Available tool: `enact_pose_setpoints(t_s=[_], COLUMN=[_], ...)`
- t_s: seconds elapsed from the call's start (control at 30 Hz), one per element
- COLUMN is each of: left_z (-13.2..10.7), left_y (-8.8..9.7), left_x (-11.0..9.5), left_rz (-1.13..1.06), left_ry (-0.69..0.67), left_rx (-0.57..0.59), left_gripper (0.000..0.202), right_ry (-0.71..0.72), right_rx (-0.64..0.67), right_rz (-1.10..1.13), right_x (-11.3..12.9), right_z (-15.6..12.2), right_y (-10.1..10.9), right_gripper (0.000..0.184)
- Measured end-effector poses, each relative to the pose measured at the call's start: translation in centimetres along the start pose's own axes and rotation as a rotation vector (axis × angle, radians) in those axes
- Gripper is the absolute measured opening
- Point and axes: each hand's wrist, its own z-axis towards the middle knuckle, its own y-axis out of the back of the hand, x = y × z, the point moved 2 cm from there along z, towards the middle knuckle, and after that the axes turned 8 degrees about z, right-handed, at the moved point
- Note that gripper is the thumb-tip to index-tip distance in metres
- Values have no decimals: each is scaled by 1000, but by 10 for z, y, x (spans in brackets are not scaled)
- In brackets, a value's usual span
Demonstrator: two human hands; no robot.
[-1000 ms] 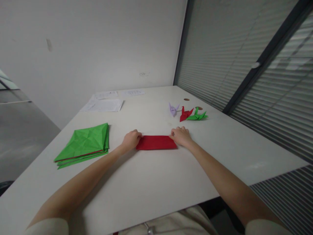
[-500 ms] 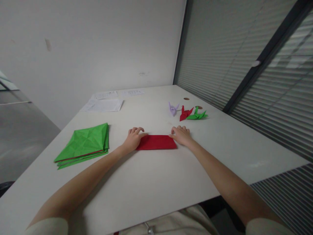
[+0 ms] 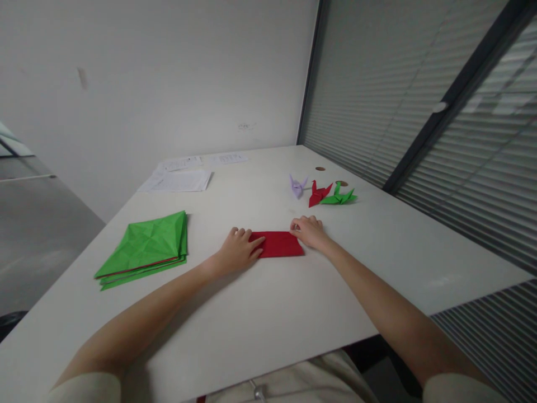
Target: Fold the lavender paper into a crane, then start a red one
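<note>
A folded red sheet of paper point(image 3: 280, 244) lies flat on the white table point(image 3: 260, 308), its long side running left to right. My left hand point(image 3: 240, 248) rests flat across the left end of the paper, fingers apart, covering that end. At the upper right corner, my right hand point(image 3: 308, 230) pinches the paper's edge between thumb and finger.
Left of my hands is a stack of creased green paper sheets point(image 3: 153, 243) with a red edge among them. Beyond my right hand stand purple point(image 3: 297, 187), red point(image 3: 319, 193) and green point(image 3: 339, 196) paper cranes. Printed sheets point(image 3: 180, 180) lie at the far left.
My left hand has gone from gripping the upper left corner to lying flat over the paper's left end. The right hand's fingers have drawn closer together at the same corner.
</note>
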Motion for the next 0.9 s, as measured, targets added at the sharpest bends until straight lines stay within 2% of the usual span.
enact_pose_setpoints(t_s=[0.07, 0.23, 0.57, 0.77, 0.9], left_z=[0, 5, 2, -1, -2], left_y=[-2, -13, -23, -36, -36], left_x=[-4, -6, -12, -10, -14], left_rz=[-9, -136, -129, -211, -186], left_ry=[-10, -144, -157, -91, -67], left_rx=[-10, -56, -1, -14, 0], left_gripper=[44, 41, 46, 48, 49], right_ry=[3, 0, 13, 23, 18], right_rx=[-6, -16, -21, -22, -27], right_rz=[-3, -5, -40, -68, -76], right_x=[1, 2, 5, 6, 7], right_z=[0, 0, -2, -3, -4], right_y=[0, 0, 2, 2, 2], right_gripper=[14, 13, 13, 14, 14])
